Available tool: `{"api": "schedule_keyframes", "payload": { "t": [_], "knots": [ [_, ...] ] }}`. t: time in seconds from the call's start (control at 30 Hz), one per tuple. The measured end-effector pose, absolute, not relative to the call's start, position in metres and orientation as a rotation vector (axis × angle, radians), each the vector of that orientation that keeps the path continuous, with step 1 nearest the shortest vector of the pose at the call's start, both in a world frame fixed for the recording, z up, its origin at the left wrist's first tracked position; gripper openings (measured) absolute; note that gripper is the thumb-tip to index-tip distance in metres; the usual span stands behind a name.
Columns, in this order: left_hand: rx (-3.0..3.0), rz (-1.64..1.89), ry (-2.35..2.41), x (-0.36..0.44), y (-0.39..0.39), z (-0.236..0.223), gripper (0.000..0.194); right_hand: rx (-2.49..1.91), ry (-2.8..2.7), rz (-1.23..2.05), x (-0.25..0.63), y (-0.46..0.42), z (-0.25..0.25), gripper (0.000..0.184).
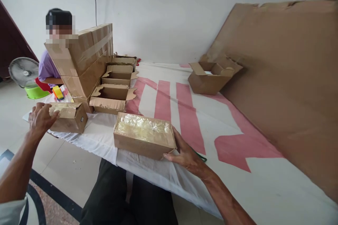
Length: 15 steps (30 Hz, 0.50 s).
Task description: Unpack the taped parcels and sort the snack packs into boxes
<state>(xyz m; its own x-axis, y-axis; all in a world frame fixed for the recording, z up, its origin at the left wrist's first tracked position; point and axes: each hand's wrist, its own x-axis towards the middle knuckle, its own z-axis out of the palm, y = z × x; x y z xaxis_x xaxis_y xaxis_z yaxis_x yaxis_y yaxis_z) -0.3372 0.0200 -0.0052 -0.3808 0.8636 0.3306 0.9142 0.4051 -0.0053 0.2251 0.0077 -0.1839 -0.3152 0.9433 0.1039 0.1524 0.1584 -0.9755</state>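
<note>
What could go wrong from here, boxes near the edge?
1. The left box, under the left hand, sits close to the table edge; an outward pull might tip it off.
2. The right hand has only one end of the front box, so it could swivel.
3. The wrinkled cloth may bunch if either box slides.

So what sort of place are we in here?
Probably a makeshift packing room: taped cartons stacked up, open boxes lined up beside them, and a tape-covered box at the right hand.
</note>
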Motion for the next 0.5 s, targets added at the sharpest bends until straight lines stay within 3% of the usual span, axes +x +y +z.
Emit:
{"api": "schedule_keyframes", "payload": {
  "t": [0.2, 0.3, 0.5],
  "knots": [
    [-2.19, -0.942, -1.997, -0.252, 0.019, -0.046, 0.031, -1.046, -1.601, 1.212, 0.22, 0.007, -0.187, 0.122],
    [-2.648, -1.203, -1.922, -0.203, 0.025, -0.067, 0.034, -1.028, -1.576, 1.218, 0.221, 0.006, -0.191, 0.122],
    [-2.894, -1.555, -1.872, -0.15, 0.039, -0.088, 0.029, -0.994, -1.536, 1.27, 0.222, 0.004, -0.191, 0.119]
  ]
}}
